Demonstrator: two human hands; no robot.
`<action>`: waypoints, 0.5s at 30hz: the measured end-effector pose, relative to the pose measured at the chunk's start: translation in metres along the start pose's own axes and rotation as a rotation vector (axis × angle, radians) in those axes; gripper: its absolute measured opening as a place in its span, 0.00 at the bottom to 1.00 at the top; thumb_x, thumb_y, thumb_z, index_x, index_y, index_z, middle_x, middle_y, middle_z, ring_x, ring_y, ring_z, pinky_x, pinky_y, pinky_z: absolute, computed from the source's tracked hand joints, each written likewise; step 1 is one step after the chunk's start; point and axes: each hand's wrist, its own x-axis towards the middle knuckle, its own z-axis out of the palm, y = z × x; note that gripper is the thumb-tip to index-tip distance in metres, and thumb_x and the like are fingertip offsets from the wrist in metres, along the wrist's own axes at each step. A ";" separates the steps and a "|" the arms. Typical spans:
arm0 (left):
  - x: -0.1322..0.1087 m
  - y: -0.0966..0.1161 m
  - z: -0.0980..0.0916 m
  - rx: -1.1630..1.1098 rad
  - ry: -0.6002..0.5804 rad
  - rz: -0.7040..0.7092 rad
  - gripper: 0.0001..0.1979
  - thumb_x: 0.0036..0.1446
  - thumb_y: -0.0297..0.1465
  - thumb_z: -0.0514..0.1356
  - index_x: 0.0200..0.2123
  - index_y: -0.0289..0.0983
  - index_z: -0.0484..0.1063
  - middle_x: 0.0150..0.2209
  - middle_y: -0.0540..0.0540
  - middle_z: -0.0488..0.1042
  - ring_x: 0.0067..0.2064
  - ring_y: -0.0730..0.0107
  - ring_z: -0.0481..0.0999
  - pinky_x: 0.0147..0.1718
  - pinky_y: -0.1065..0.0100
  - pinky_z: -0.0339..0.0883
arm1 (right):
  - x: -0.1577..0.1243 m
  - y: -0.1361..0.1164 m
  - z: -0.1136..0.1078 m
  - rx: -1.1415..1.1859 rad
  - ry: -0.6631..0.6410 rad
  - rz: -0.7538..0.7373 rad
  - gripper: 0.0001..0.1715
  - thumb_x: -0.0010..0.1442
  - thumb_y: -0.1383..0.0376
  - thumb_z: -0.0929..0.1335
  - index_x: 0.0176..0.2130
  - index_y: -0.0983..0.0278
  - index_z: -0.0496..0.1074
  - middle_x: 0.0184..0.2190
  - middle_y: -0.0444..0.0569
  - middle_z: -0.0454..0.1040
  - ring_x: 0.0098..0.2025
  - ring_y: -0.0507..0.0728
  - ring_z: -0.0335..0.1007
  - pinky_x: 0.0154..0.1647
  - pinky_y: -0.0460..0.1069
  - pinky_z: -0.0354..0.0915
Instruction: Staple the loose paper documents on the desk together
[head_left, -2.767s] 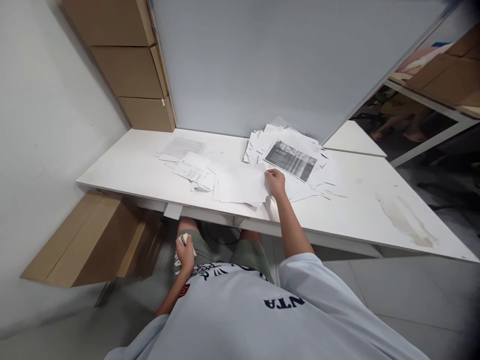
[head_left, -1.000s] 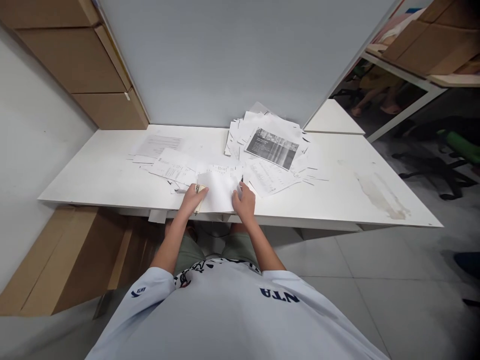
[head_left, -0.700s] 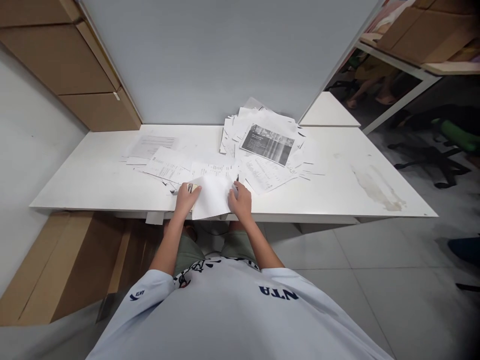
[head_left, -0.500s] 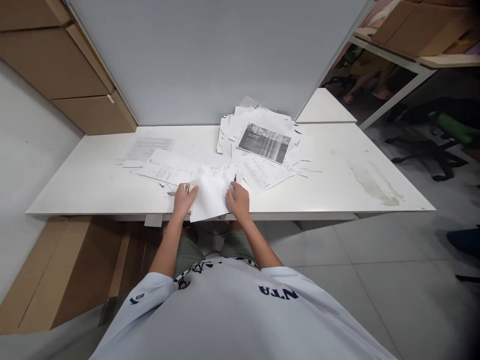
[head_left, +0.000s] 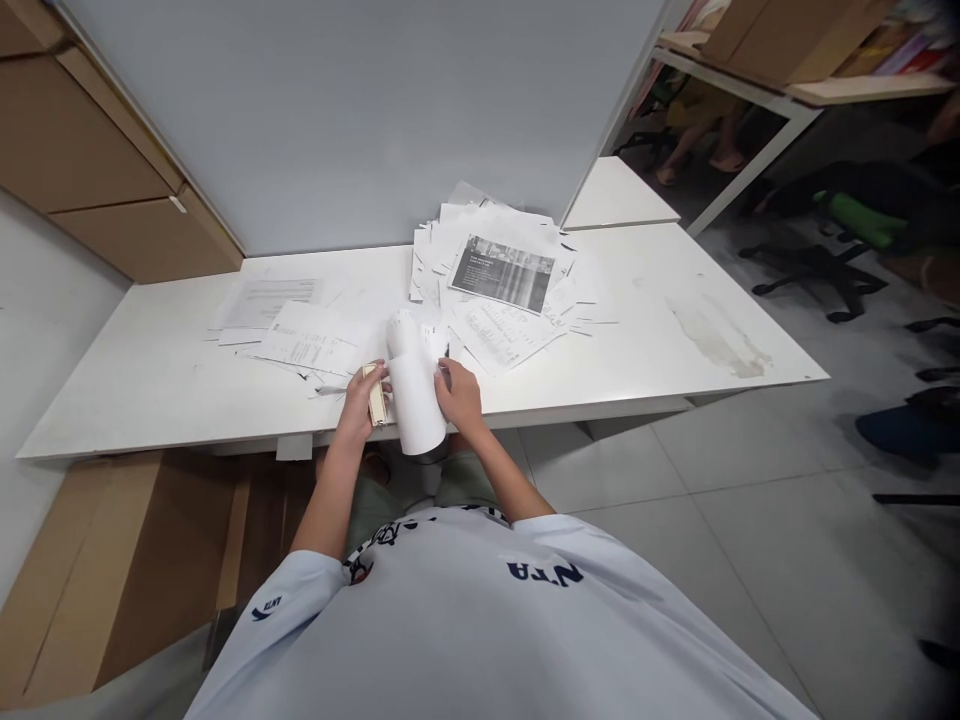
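Note:
I sit at a white table (head_left: 150, 380) strewn with papers. Both hands are at its front edge, holding a stack of white sheets (head_left: 415, 395) that curls over and hangs past the edge. My left hand (head_left: 358, 408) grips the stack's left side together with a small beige stapler-like object (head_left: 376, 394). My right hand (head_left: 459, 396) pinches the stack's right side. Just behind lies a messy pile of papers (head_left: 491, 290) topped by a dark printed page (head_left: 503, 272). Printed sheets (head_left: 304, 342) lie to the left.
A grey partition (head_left: 360, 110) closes the table's back. Cardboard boxes (head_left: 97, 170) stand at the back left and a box (head_left: 112, 570) sits under the table's left. A brownish stain (head_left: 718, 340) marks the right side. Office chairs (head_left: 840, 250) stand on the tiled floor to the right.
My left hand came up from my lap with the small beige object to join the right hand on a sheet stack, which is now lifted and curled over the table edge. The camera swung left.

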 end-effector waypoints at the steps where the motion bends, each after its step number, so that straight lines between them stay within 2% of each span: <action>1: 0.001 -0.003 0.002 -0.027 0.024 0.035 0.22 0.42 0.38 0.71 0.40 0.36 0.73 0.29 0.50 0.73 0.24 0.76 0.70 0.18 0.76 0.60 | 0.000 0.000 -0.001 0.011 -0.012 0.000 0.21 0.65 0.59 0.61 0.53 0.65 0.70 0.48 0.57 0.77 0.49 0.64 0.73 0.54 0.60 0.65; 4: 0.002 -0.012 0.005 -0.064 0.114 0.134 0.22 0.43 0.38 0.70 0.41 0.38 0.72 0.27 0.53 0.72 0.25 0.75 0.71 0.22 0.74 0.64 | 0.001 0.000 -0.003 0.020 -0.048 -0.006 0.22 0.65 0.57 0.61 0.53 0.65 0.70 0.49 0.57 0.77 0.50 0.64 0.72 0.54 0.60 0.64; 7: 0.000 -0.018 0.003 -0.092 0.133 0.153 0.25 0.43 0.38 0.71 0.45 0.39 0.71 0.31 0.51 0.74 0.28 0.74 0.74 0.26 0.73 0.68 | 0.003 -0.003 -0.006 -0.013 -0.108 -0.025 0.25 0.66 0.55 0.61 0.56 0.65 0.69 0.52 0.57 0.75 0.51 0.65 0.70 0.57 0.62 0.62; 10: -0.003 -0.018 0.001 -0.134 0.071 0.021 0.26 0.45 0.39 0.71 0.47 0.38 0.71 0.30 0.51 0.75 0.25 0.73 0.72 0.23 0.72 0.67 | 0.005 -0.005 -0.009 -0.072 -0.186 -0.036 0.29 0.66 0.52 0.62 0.58 0.65 0.69 0.50 0.57 0.76 0.53 0.67 0.67 0.56 0.63 0.60; 15: -0.006 -0.015 -0.001 -0.245 0.019 -0.159 0.18 0.50 0.39 0.67 0.42 0.36 0.73 0.24 0.51 0.72 0.20 0.74 0.69 0.17 0.72 0.62 | 0.006 -0.009 -0.013 -0.113 -0.238 -0.057 0.31 0.65 0.49 0.62 0.59 0.64 0.68 0.51 0.57 0.75 0.54 0.68 0.65 0.57 0.63 0.59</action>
